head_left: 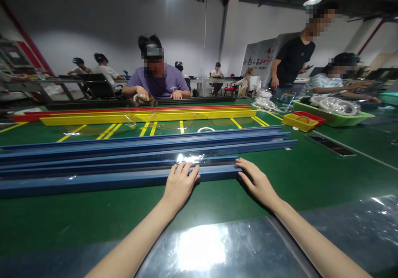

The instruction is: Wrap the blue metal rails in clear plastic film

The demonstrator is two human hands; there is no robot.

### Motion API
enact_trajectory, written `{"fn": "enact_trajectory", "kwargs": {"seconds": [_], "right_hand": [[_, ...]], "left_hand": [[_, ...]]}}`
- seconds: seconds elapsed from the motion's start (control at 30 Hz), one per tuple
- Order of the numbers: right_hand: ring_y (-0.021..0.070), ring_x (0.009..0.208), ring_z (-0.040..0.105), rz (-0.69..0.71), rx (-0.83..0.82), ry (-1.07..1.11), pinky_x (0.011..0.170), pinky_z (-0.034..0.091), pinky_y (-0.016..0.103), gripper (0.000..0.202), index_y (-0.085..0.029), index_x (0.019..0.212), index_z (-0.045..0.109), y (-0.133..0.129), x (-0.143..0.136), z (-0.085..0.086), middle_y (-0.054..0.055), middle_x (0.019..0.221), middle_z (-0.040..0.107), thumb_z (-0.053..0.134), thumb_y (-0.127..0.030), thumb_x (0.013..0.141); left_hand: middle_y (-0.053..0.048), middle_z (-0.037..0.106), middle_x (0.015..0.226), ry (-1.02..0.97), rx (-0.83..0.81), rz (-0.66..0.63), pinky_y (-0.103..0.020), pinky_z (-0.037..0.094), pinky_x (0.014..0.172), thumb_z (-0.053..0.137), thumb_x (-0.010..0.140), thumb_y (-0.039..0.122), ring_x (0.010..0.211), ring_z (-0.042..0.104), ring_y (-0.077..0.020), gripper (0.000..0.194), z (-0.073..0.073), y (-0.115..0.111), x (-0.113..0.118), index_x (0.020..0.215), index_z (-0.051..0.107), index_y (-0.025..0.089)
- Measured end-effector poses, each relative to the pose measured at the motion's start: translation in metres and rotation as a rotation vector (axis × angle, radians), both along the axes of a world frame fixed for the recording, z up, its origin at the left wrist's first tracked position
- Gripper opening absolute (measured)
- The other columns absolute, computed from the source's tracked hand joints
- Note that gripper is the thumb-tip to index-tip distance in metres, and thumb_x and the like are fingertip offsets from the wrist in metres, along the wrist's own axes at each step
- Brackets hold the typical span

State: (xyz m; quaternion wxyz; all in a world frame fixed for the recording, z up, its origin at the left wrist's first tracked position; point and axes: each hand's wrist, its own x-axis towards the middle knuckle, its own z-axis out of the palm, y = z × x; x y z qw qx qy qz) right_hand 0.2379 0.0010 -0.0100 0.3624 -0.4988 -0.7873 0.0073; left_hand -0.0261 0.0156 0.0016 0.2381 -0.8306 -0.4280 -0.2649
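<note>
A long blue channel strip lies lengthwise before me on the green table. My left hand is over its near wall, with fingers bent onto the strip and the thumb along the wall. At the strip's right end is my right hand, thumb and fingers spread apart, fingertips at the end edges. Whether those fingertips press on it I cannot tell. Shiny clear film glints on the strip just beyond my left fingers. More blue strips lie parallel behind it.
Yellow strips and red strips lie farther back, before a person in a purple shirt. A tape roll lies between. To the right are a yellow tray, a green bin and a phone. Clear sheeting covers the near edge.
</note>
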Motion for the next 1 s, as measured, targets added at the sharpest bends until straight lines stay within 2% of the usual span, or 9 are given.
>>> {"fn": "enact_trajectory", "kwargs": {"seconds": [0.27,0.5,1.0], "right_hand": [[0.0184,0.106,0.048,-0.012,-0.004,-0.025,0.091,0.039,0.040,0.024,-0.022,0.105,0.052,-0.0027,-0.0009,0.0056,0.006,0.111,0.057,0.042,-0.027,0.084],[0.0173,0.108,0.048,-0.043,-0.085,-0.013,0.093,0.038,0.037,0.028,-0.022,0.108,0.051,-0.0039,-0.0012,0.0033,0.006,0.113,0.056,0.039,-0.029,0.084],[0.0181,0.097,0.053,-0.035,-0.096,0.005,0.085,0.043,0.036,0.025,-0.022,0.104,0.051,-0.0026,-0.0011,0.0035,0.006,0.100,0.060,0.039,-0.030,0.084]], "left_hand": [[-0.005,0.061,0.094,-0.016,-0.020,-0.014,-0.031,0.036,0.070,0.046,0.084,0.028,0.082,0.052,-0.0189,0.023,0.0007,-0.0002,-0.0018,0.101,0.057,0.018],[-0.003,0.063,0.089,-0.055,0.021,-0.056,-0.028,0.036,0.068,0.046,0.084,0.028,0.075,0.052,-0.0163,0.019,0.0004,0.0005,-0.0031,0.093,0.058,0.017],[0.000,0.059,0.072,-0.012,-0.006,-0.006,-0.028,0.031,0.060,0.043,0.085,0.030,0.063,0.048,-0.0150,0.019,0.0011,-0.0015,-0.0033,0.083,0.058,0.019]]}}
